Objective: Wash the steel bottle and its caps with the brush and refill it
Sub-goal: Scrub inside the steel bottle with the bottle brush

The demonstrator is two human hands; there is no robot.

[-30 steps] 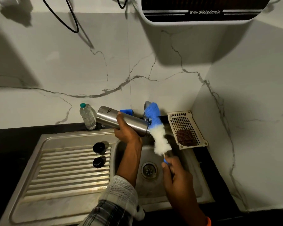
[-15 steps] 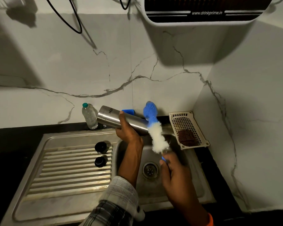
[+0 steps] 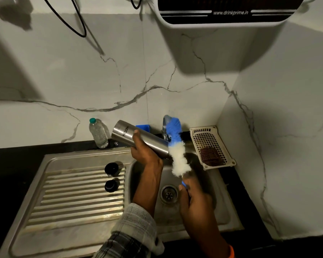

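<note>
1. The left hand point(image 3: 145, 152) is holding the steel bottle point(image 3: 140, 138) over the back edge of the sink point(image 3: 220, 207), its grip wrapped round the middle of the body, thumb on top.
2. The bottle is lying tilted, base up to the left with the "MILTON" lettering showing, mouth pointing down and to the right.
3. The right hand point(image 3: 197, 201) is gripping the blue handle end of the brush point(image 3: 176, 146) over the basin, fingers curled round it (the hand is a little blurred).
4. The brush is standing nearly upright, its white bristles right against the bottle's mouth and its blue tip up in front of the tap point(image 3: 164, 125); whether any bristles are inside the mouth I cannot tell.
5. Two black caps point(image 3: 111, 177) are sitting on the ribbed drainboard point(image 3: 73, 200), one just behind the other, well apart from the bottle.
6. A clear plastic bottle point(image 3: 98, 133) with a green cap is standing on the worktop by the wall.
7. A cream basket point(image 3: 212, 146) is sitting right of the sink, holding a brown scrub pad point(image 3: 211, 156).
8. A blue sponge point(image 3: 144, 127) is peeking out behind the steel bottle.
</note>
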